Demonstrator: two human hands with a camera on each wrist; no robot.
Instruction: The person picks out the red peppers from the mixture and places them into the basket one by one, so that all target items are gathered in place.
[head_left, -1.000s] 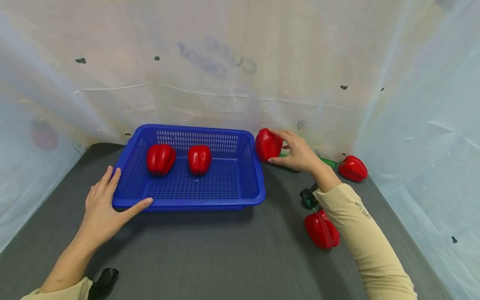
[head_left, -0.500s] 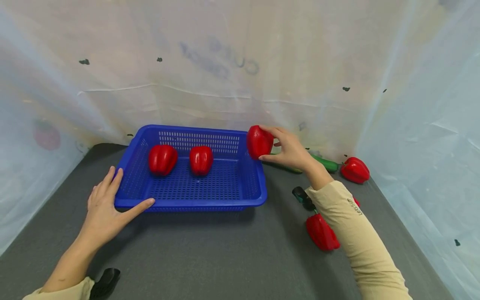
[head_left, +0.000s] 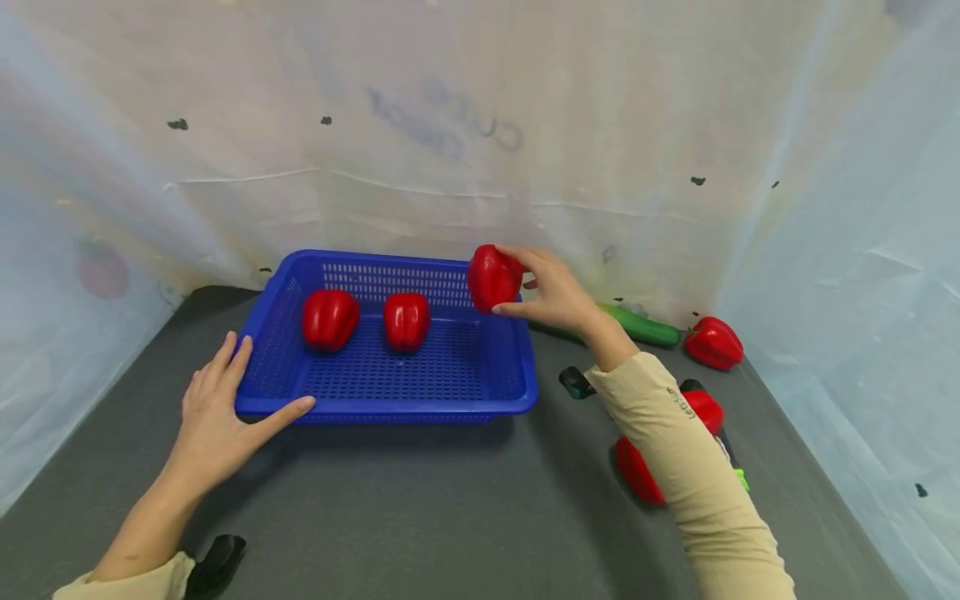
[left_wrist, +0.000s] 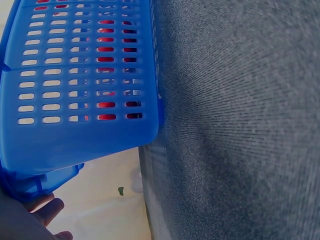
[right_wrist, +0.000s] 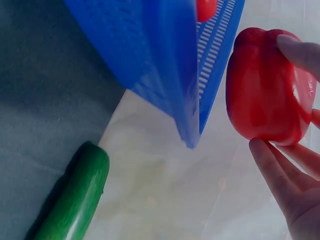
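Above the right end of the blue plastic basket (head_left: 375, 407), my right hand (head_left: 558, 293) holds a red bell pepper (head_left: 493, 279) between thumb and fingers. The right wrist view shows this pepper (right_wrist: 265, 90) raised beside the basket's rim (right_wrist: 187, 115). Two more red bell peppers, one at the left (head_left: 330, 320) and one near the middle (head_left: 407, 322), lie inside the basket. My left hand (head_left: 217, 417) rests at the basket's front left corner, fingers along the left rim and thumb along the front rim. From the left wrist, red shows through the slots of the basket wall (left_wrist: 75, 140).
Behind the right forearm lies a green cucumber (head_left: 645, 327), with a red bell pepper (head_left: 714, 342) at its end. Other red peppers (head_left: 637, 471) and a black item (head_left: 576, 382) lie partly under the sleeve (head_left: 675, 442). Plastic sheeting (head_left: 480, 150) walls in the grey table (head_left: 420, 517).
My right hand has carried the red bell pepper leftward and up, from beside the basket's right end to over its rim. More of the cucumber shows now. The left hand stays at the corner.
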